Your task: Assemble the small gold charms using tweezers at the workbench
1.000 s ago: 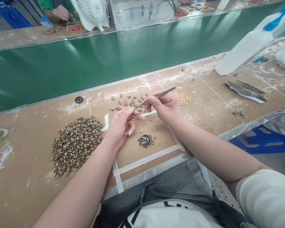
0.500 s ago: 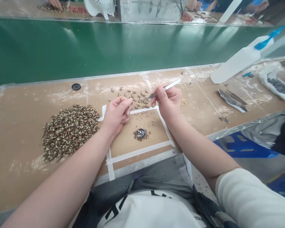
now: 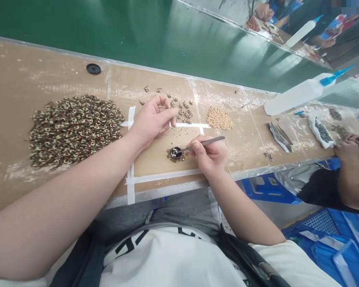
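Observation:
My right hand [image 3: 209, 153] is closed on metal tweezers [image 3: 214, 140], whose tips reach into a small round black dish [image 3: 176, 153] with dark liquid and little pale pieces in it. Dark stains surround the dish. My left hand [image 3: 155, 117] hovers by the scattered small metal parts [image 3: 185, 112], thumb and forefinger pinched together; whatever they hold is too small to make out. A large heap of small brown and cream parts [image 3: 74, 131] lies left of my left hand. Beyond my right hand is a pile of tiny tan beads [image 3: 220, 118].
White tape strips [image 3: 131, 159] frame the work spot. A black disc [image 3: 93, 69] lies at the back left. A white bottle with a blue nozzle [image 3: 296, 95], a small pouch [image 3: 279, 136] and a white bag of dark parts [image 3: 320, 131] are at right, near another person's hands [image 3: 351, 149].
My right hand has come down from the scattered parts, bringing the tweezer tips to the dish. My left hand stays near the parts. The view has turned, showing the tan beads and another person at right.

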Demonstrator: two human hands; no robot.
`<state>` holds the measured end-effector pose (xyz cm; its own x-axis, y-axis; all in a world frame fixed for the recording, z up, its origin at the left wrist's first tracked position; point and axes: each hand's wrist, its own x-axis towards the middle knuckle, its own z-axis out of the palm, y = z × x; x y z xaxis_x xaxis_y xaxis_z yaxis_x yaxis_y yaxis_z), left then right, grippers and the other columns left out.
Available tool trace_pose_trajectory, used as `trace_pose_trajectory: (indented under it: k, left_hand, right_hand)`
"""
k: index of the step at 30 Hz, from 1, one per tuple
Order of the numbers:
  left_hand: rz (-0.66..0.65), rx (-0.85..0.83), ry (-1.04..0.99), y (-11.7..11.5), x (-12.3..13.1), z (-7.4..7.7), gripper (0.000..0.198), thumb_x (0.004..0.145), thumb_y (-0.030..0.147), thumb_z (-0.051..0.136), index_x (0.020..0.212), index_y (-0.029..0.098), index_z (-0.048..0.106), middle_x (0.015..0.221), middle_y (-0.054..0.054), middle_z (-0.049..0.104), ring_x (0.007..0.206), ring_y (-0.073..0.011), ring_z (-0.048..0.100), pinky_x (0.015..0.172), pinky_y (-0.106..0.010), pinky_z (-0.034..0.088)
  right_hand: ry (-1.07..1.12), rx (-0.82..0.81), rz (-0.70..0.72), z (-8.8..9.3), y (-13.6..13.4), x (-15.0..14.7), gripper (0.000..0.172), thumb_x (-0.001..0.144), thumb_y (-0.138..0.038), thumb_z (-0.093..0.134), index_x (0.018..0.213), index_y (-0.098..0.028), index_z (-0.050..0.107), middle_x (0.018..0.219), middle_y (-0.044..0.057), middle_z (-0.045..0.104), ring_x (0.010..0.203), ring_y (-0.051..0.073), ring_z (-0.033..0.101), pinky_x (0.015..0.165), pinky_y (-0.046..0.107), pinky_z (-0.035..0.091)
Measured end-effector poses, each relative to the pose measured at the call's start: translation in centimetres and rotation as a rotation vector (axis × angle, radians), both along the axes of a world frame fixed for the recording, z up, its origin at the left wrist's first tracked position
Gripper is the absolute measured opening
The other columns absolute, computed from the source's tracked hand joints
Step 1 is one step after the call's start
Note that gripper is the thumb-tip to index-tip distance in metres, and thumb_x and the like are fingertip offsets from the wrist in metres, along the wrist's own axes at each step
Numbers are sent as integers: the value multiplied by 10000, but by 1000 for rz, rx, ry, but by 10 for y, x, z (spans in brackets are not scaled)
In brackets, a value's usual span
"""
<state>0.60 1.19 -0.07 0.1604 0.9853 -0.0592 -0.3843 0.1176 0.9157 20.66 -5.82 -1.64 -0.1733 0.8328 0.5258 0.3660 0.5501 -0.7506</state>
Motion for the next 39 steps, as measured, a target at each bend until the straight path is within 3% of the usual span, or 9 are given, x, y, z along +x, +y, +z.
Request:
trace_pose_trajectory:
  k: [3, 10, 17, 22, 28, 39]
  left_hand:
    - [-6, 10, 4, 0, 1, -2, 273, 892, 166, 843, 923, 224, 578, 721, 23, 704, 379, -34, 419, 399, -194, 262]
    - [-29, 52, 25, 0, 0, -8, 291, 914, 276, 896, 869, 193, 620, 756, -17, 746, 394, -47, 473, 407, -207, 292]
    - [-24, -15, 26, -2, 1, -1, 220, 882, 181, 891, 953, 180, 683, 845, -46, 779, 435, -66, 530, 426, -215, 316]
    - [-13, -13, 27, 0, 1, -7, 229, 880, 162, 876, 986, 187, 675, 968, -74, 810, 488, -74, 569, 461, -212, 381]
    - [-57, 118, 126, 1, 2, -17, 163, 914, 248, 863, 921, 189, 712, 942, -85, 832, 464, -80, 554, 449, -220, 415]
    - [-86, 193, 227, 1, 2, -20, 134, 911, 247, 857, 944, 174, 750, 952, -100, 840, 446, -80, 566, 428, -231, 451]
  right_hand:
    - [2, -1, -5, -5, 3, -1, 327, 1076, -392, 685, 813, -218, 773, 666, 13, 750, 599, 167, 714, 617, 316, 546]
    - [-44, -2, 15, -4, 2, -2, 377, 1079, -445, 663, 795, -220, 768, 638, 19, 741, 577, 178, 706, 627, 337, 570]
    - [-78, -29, 22, -4, 4, -3, 415, 1072, -502, 648, 792, -221, 769, 617, 28, 722, 601, 197, 716, 630, 345, 584]
    - [-39, -56, -9, -6, 3, -1, 413, 1070, -510, 665, 793, -224, 775, 643, 29, 735, 609, 191, 715, 631, 342, 577]
    - [171, -136, -83, -8, 4, 1, 385, 1052, -514, 714, 800, -230, 778, 599, -14, 690, 503, 149, 635, 541, 301, 523]
    - [119, -199, 8, -10, 7, -2, 384, 1041, -506, 735, 808, -205, 781, 579, -15, 695, 476, 123, 618, 542, 274, 531]
